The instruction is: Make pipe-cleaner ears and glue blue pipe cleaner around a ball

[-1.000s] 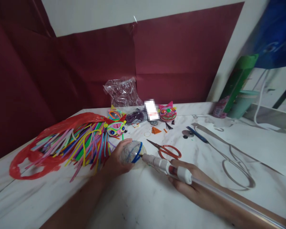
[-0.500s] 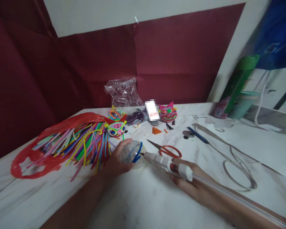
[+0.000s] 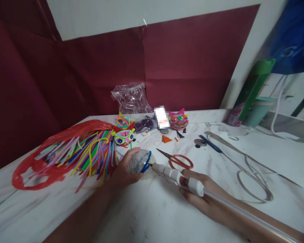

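Note:
My left hand (image 3: 128,168) is closed around a clear round ball (image 3: 138,159) that has blue strips across it. In my right hand (image 3: 199,192) is a white glue gun (image 3: 176,176), its dark nozzle tip at the ball's right side, by the blue strips. A long clear glue stick (image 3: 240,206) runs out of the gun's back end. Just beyond the gun lie scissors (image 3: 181,161) with orange handles, blades towards the ball. Left of my left hand, a heap of coloured pipe cleaners (image 3: 91,152) spills from a red plastic bag (image 3: 73,130).
Two colourful animal-face ornaments, one yellow-green (image 3: 124,135) and one pink (image 3: 178,120), stand at the back. A clear plastic bag (image 3: 131,98) leans on the maroon backing (image 3: 187,60). A blue-handled tool (image 3: 210,143) with a cord (image 3: 239,165) lies right; a green bin (image 3: 259,111) stands behind.
Almost nothing differs. The glue gun's body and my right hand have shifted very slightly, with the nozzle still at the ball. My left hand stays in place.

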`<state>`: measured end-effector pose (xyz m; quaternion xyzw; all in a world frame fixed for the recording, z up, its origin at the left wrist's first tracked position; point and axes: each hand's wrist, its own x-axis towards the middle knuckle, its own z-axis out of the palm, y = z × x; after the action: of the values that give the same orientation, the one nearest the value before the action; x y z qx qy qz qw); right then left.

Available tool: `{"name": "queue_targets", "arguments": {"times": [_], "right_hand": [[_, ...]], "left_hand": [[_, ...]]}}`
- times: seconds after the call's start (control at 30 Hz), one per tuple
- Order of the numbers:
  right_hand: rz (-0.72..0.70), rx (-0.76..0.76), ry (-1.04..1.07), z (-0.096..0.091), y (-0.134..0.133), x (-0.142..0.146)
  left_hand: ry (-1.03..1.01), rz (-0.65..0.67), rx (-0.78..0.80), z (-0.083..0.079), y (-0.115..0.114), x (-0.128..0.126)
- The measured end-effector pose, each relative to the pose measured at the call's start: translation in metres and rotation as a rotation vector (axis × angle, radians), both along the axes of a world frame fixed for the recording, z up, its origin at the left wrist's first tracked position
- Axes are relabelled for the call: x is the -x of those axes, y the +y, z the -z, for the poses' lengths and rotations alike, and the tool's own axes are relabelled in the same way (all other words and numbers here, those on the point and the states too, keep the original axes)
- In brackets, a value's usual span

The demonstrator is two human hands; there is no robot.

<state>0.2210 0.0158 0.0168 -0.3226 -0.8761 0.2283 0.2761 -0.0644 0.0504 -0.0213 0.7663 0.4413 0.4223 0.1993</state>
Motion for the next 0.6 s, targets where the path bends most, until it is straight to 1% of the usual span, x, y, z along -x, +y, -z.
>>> {"name": "queue_targets", "arguments": {"times": [0.1, 0.27, 0.43, 0.6], "right_hand": [[0.024, 0.011, 0.005, -0.0001, -0.0002, -0.0007], [-0.040, -0.020, -0.002, 0.0000, -0.0005, 0.0002], [0.040, -0.012, 0.027, -0.0010, 0.0005, 0.0007], [0.053, 0.026, 0.037, -0.0041, -0.0005, 0.0006]], "left_hand": [[-0.011, 0.004, -0.001, -0.0002, -0.0003, 0.0001], [-0.031, 0.007, 0.006, 0.0007, 0.0000, -0.0002], [-0.020, 0.007, -0.007, -0.0005, 0.0001, 0.0000], [-0.013, -0.002, -0.020, 0.0030, 0.0017, 0.0018]]}}
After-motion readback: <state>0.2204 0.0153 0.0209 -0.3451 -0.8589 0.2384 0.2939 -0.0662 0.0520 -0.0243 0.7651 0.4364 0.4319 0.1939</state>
